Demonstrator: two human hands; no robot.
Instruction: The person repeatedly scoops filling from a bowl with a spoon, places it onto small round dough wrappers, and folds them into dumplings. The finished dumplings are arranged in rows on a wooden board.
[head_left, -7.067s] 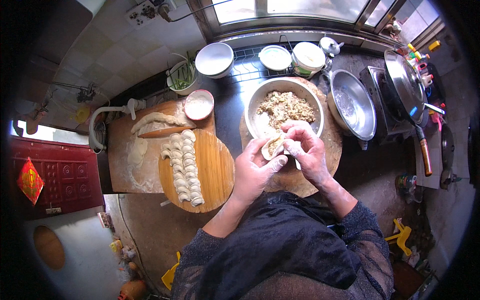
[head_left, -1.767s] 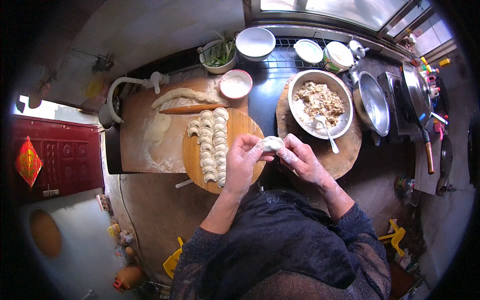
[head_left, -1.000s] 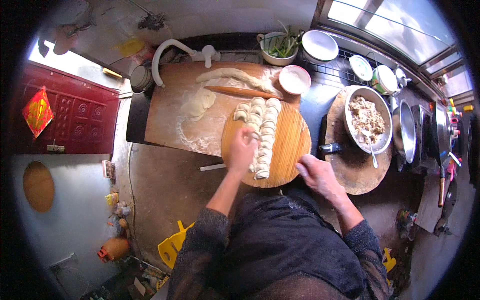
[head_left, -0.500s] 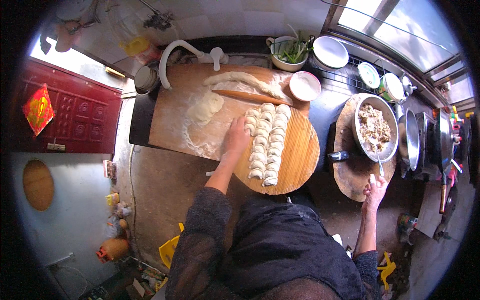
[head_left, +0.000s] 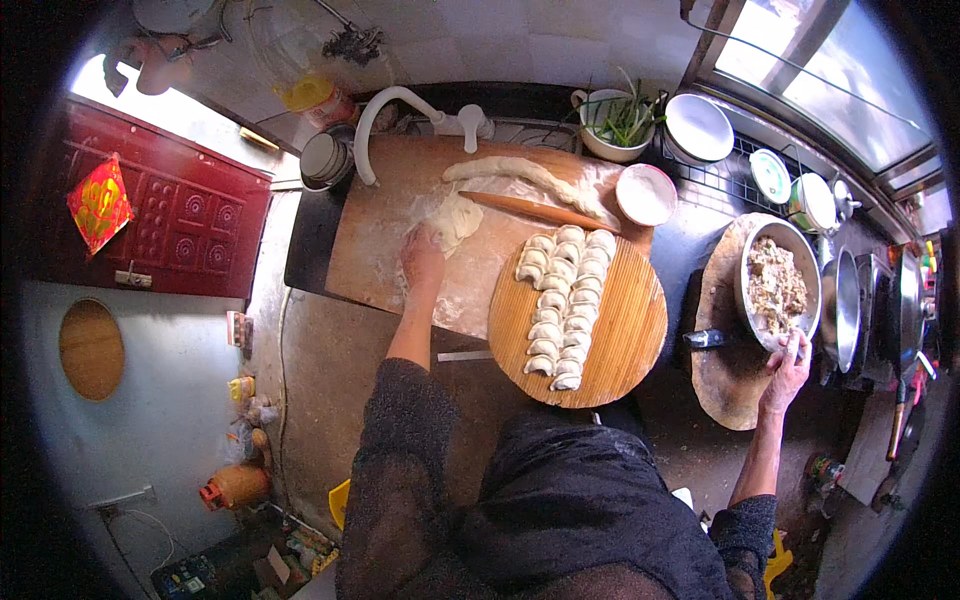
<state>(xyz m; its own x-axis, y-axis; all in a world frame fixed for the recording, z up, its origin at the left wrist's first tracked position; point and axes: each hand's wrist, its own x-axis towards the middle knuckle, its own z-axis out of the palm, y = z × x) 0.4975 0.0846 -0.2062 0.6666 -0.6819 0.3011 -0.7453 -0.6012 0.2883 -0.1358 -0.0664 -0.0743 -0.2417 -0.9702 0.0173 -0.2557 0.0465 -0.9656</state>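
Note:
My left hand is at the flat dough wrappers on the floured board, its fingers closed over their near-left edge. How many wrappers lie there I cannot tell. My right hand is closed round the spoon's handle at the near rim of a metal bowl; the fingers hide most of the spoon. Minced filling covers the bowl's bottom. Between my hands, a round wooden board carries rows of folded dumplings. Behind them lie a rolling pin and a long dough rope.
A bowl of flour stands at the board's far right corner. Behind are a white tap, a pot of greens and a pale bowl. The filling bowl rests on a wooden slab; a black-handled tool lies at its left edge.
My left hand has gone from the dumplings leftward to the dough wrappers. My right hand has moved up the spoon's handle to the bowl's rim. The whole view has shifted slightly.

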